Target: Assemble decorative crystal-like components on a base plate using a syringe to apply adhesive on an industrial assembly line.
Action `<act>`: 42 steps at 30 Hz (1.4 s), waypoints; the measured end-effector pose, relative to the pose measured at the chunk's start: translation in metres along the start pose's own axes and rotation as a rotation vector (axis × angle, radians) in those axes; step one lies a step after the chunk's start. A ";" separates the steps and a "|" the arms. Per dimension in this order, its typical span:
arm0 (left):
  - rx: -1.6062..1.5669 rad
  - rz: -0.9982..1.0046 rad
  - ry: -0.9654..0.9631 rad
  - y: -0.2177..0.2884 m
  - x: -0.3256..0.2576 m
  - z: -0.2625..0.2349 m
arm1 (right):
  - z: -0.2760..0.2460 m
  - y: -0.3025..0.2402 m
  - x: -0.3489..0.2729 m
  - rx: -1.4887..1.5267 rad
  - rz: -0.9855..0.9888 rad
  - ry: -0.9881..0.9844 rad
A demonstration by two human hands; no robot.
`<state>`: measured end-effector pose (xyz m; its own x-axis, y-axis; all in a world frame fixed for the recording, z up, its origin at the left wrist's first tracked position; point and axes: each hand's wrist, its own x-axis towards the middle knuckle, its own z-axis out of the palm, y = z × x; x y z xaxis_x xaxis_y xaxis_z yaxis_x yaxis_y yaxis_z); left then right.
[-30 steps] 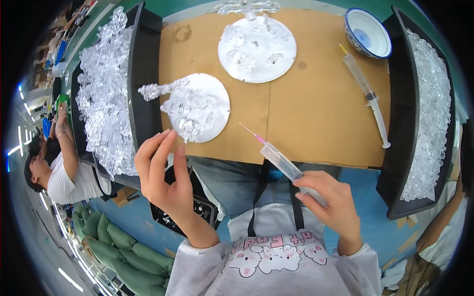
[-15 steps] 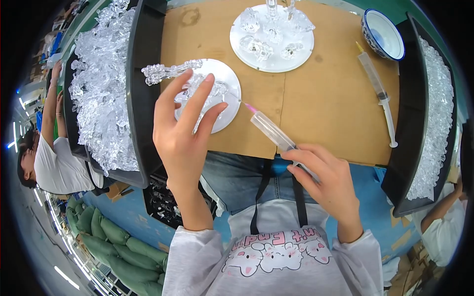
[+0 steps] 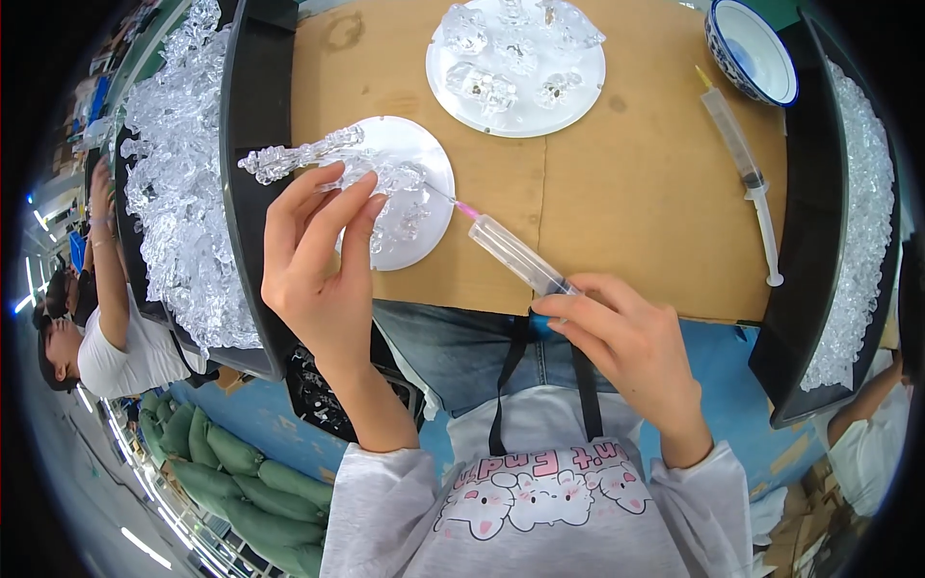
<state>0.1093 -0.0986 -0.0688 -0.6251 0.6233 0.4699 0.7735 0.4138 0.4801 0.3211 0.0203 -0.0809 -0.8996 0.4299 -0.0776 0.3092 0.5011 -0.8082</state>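
The pink-tipped syringe (image 3: 515, 254), clamped in the fingers of the right hand (image 3: 631, 352), points its long axis from lower right toward the near white disc (image 3: 400, 135), whose left side the left hand (image 3: 323, 279) overlaps, fingers bunched, grip unclear.

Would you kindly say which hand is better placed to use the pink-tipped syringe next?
Probably the right hand: it holds that syringe, pink tip toward the clear pieces, while the left hand is at them.
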 end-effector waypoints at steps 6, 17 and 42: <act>0.005 0.000 -0.007 0.001 0.000 -0.001 | 0.001 0.002 0.001 0.011 -0.017 0.005; 0.015 0.006 -0.007 0.001 0.000 -0.001 | -0.002 0.003 0.002 0.011 -0.037 -0.012; 0.002 0.007 -0.009 0.001 0.000 0.000 | -0.009 -0.004 0.006 0.008 -0.014 -0.061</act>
<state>0.1100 -0.0984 -0.0684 -0.6191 0.6318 0.4665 0.7778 0.4109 0.4757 0.3169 0.0279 -0.0726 -0.9211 0.3759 -0.1013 0.2938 0.5005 -0.8144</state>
